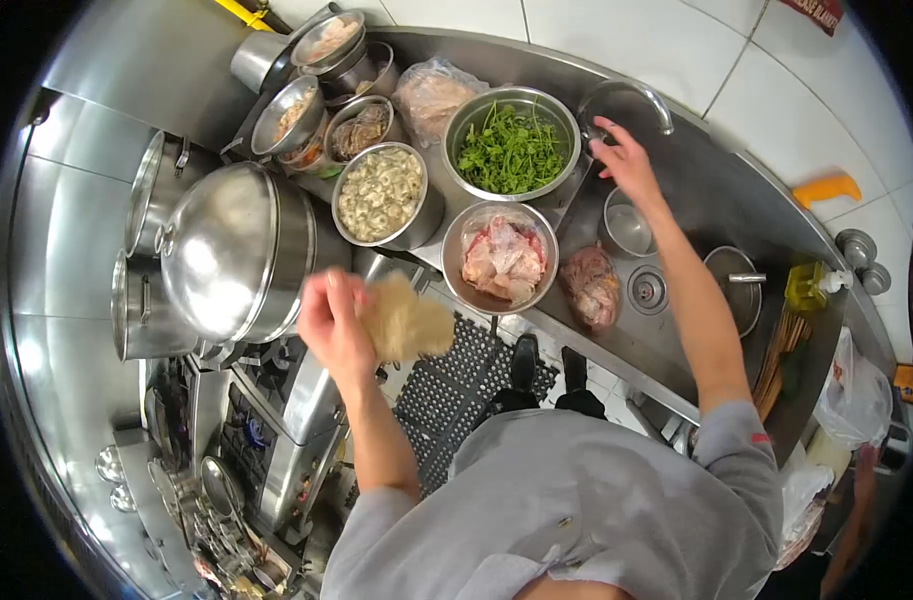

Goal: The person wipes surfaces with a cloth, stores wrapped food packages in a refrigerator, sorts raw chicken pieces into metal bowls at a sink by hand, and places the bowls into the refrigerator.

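Observation:
My left hand (336, 325) is closed on a tan cloth (406, 318), held above the floor mat between the stove side and the counter. My right hand (626, 160) reaches to the base of the curved faucet (631, 88), its fingers apart; whether they touch the tap cannot be made out. Left of that hand stands a steel bowl of green herbs (511, 145). Below the herbs, a steel bowl holds raw meat (504, 260). A bag of meat (589, 288) lies in the sink beside an empty steel pot (628, 228).
Large lidded pot (221, 255) at left, above a stove with a blue flame (254, 430). A pot of pale chopped food (379, 195), smaller bowls and a plastic bag (436, 97) crowd the counter. An oil bottle (804, 287) and wooden sticks (779, 360) lie right.

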The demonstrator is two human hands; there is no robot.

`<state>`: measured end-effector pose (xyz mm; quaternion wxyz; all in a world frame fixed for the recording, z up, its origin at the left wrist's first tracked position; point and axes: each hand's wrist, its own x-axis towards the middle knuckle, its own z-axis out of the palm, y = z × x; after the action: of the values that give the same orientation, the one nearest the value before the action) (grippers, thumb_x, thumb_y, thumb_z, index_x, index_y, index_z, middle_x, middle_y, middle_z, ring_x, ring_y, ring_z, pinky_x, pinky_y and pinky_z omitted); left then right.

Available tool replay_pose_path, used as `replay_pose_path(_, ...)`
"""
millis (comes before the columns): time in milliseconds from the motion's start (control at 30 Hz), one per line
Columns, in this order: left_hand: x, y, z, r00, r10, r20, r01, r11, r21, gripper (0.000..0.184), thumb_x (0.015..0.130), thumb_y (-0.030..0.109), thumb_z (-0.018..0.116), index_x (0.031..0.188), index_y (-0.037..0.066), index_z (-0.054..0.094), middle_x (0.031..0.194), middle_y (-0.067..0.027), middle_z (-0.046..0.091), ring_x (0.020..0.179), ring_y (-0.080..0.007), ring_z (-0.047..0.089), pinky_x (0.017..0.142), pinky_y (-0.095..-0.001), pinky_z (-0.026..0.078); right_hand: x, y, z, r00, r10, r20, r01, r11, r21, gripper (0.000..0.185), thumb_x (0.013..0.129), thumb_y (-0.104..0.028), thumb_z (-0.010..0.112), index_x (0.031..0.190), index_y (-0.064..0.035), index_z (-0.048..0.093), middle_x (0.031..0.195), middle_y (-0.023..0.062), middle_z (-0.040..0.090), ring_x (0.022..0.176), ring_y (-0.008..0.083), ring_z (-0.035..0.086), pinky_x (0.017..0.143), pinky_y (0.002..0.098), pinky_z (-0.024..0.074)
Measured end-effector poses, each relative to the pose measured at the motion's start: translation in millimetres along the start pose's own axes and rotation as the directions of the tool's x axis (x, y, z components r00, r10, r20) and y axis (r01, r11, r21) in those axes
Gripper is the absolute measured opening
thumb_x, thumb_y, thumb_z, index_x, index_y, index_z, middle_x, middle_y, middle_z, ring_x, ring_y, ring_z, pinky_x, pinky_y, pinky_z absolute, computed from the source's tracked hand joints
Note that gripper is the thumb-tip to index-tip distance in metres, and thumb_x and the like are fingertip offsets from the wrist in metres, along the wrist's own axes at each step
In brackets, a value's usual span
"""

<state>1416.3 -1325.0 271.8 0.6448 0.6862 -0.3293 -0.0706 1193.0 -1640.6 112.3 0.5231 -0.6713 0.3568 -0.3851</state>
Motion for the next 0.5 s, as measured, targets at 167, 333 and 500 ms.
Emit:
replay_pose_path(167, 93.7, 8.3, 100.5, 0.960, 0.249, -0.126, -0.250, 0.968, 0.006, 0.034, 0.093, 0.031, 0.059, 0.072, 0.003, 0.061, 0.062, 0.0044, 0.052, 0.057, -0.0037, 0.044, 0.051, -0.0204, 0.035, -0.9, 6.7, 23.4, 0.986, -0.165, 0.009, 0.163, 0.966, -0.198, 0.025, 0.090, -0.023, 0.060, 0.113, -0.0129, 0.066, 0.121, 0.0122, 0.061, 0.084, 0.0143, 0.062, 0.077, 0.0272, 0.0486)
replay_pose_path(333, 178.6, 10.4, 172.0, 0.884, 0.426, -0.192, -0.414, 0.905, 0.104, 0.039, 0.091, 0.033, 0.058, 0.078, -0.003, 0.063, 0.062, -0.0069, 0.058, 0.059, -0.0146, 0.052, 0.060, -0.0279, 0.043, -13.0, 17.2, 25.9, 0.999, -0.046, -0.016, 0.046, 0.999, -0.017, 0.040, 0.091, -0.021, 0.058, 0.128, -0.0060, 0.053, 0.110, 0.0149, 0.066, 0.087, 0.0173, 0.065, 0.081, 0.0318, 0.0495)
replay_pose_path(500, 188.1, -9.8, 173.9, 0.852, 0.510, 0.116, -0.509, 0.760, 0.404, 0.035, 0.089, 0.034, 0.061, 0.104, 0.002, 0.063, 0.100, -0.0161, 0.065, 0.088, -0.0293, 0.063, 0.082, -0.0364, 0.047, -36.4, 28.4, 2.3, 0.974, 0.225, 0.007, -0.220, 0.941, 0.259, 0.033, 0.092, -0.025, 0.057, 0.108, 0.0046, 0.059, 0.088, 0.0112, 0.068, 0.072, 0.0165, 0.065, 0.066, 0.0267, 0.0516)
